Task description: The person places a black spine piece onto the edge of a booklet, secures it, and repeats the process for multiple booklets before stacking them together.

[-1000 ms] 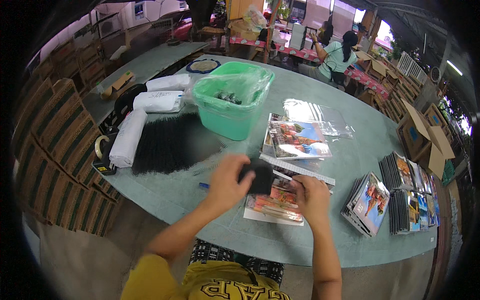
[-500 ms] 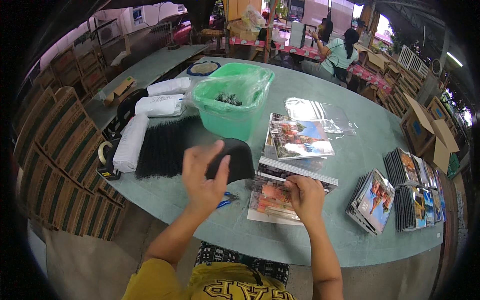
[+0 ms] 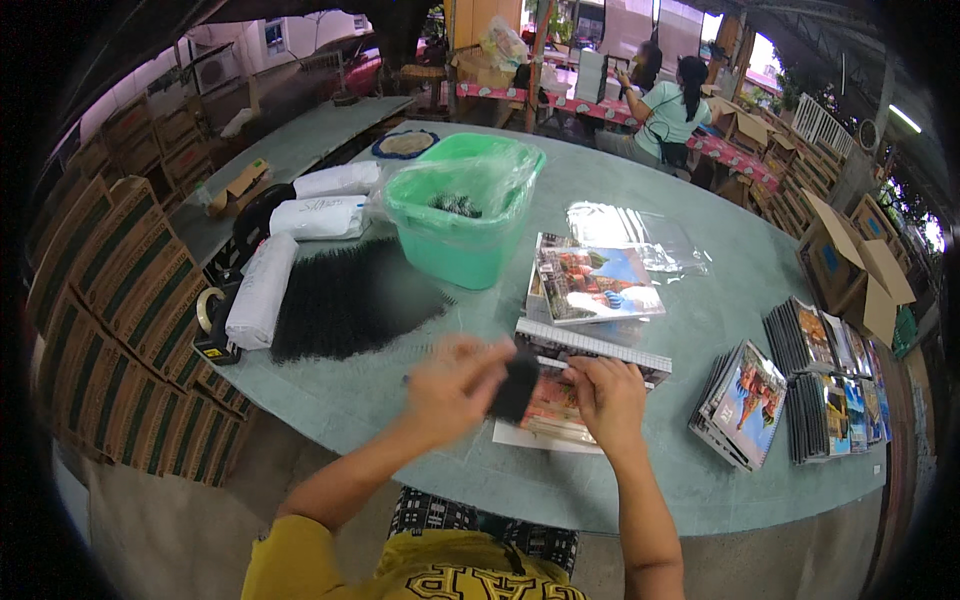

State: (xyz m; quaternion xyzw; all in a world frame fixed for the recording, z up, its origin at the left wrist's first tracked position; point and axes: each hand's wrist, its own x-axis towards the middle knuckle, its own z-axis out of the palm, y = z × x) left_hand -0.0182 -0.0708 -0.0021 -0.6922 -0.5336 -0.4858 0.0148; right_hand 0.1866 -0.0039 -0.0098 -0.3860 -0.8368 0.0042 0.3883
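My left hand point(image 3: 455, 390), smeared by motion, has its fingers closed on a flat black piece point(image 3: 515, 388), whose exact kind I cannot make out. The piece hangs over the left part of a printed, unbound notebook point(image 3: 555, 410). Along the far side of this notebook runs a pale strip point(image 3: 600, 355) with a row of small holes. My right hand point(image 3: 608, 390) pinches the notebook near that strip, fingertips together. Behind it lies a stack of picture-covered notebooks point(image 3: 600, 285). A wide heap of black wire binding spines point(image 3: 345, 305) spreads to the left.
A green bin point(image 3: 465, 245) lined with clear plastic stands mid-table. White wrapped rolls point(image 3: 262, 295) and a tape roll point(image 3: 208, 310) lie left. Spiral-bound notebooks point(image 3: 745, 405) are stacked right, near an open carton point(image 3: 850, 255). Clear plastic sleeves point(image 3: 640, 235) lie behind. A person point(image 3: 660, 120) is at a far table.
My left hand has moved right and nearer the notebook with the black piece, uncovering more of the heap of spines. My right hand stays nearly in place.
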